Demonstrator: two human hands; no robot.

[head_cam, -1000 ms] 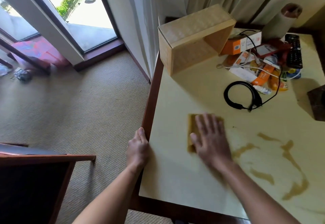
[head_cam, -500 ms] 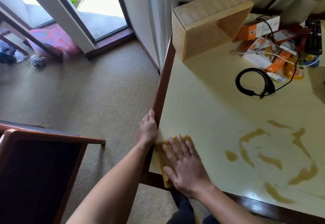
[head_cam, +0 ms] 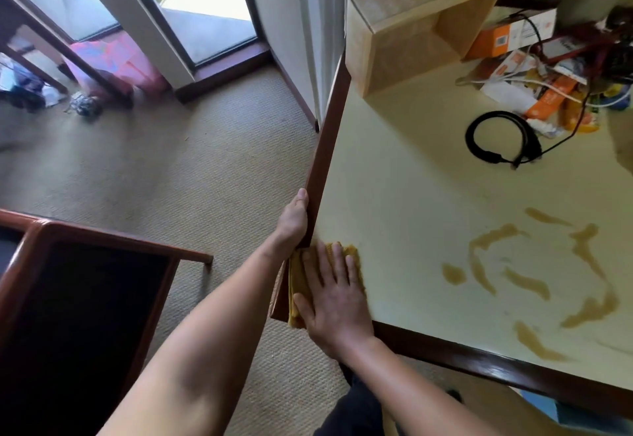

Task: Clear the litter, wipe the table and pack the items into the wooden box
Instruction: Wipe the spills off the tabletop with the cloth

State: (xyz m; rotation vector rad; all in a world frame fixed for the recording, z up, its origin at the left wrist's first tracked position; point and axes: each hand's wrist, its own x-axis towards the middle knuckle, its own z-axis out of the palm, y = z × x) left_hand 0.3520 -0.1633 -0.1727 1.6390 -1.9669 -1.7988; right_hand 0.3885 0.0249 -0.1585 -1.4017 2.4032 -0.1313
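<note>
The yellow cloth (head_cam: 298,285) lies folded at the near left corner of the counter (head_cam: 404,196), and its left edge hangs a bit over the dark wood rim. The right hand (head_cam: 334,302) is flat on top of it, palm down, fingers (head_cam: 337,257) spread and straight, so it presses the cloth and does not clench it. The left hand (head_cam: 294,221) is just beside, at the left edge of the counter; its fingers curl around the dark rim and the thumb points up along the wood, approx. touching the cloth w/ the wrist.

To the right of the cloth, well apart, brown spill streaks (head_cam: 534,278) lie on the pale top, several curved marks and some small blots, near the front edge.

Further back, the wooden box (head_cam: 407,24) stands on its side at the far left corner, open face toward the right and front; inside looks empty as far as I can see. Beside it, at the far right, there is a heap of items: an orange and white carton (head_cam: 510,36), orange packets (head_cam: 548,100), white cables (head_cam: 520,81), etc. A black cable (head_cam: 498,139) is coiled in a ring in front of this heap, one end running up into it.

On the carpet floor (head_cam: 171,161) left of the counter stands a dark chair (head_cam: 78,291), its wood frame near the left forearm.
</note>
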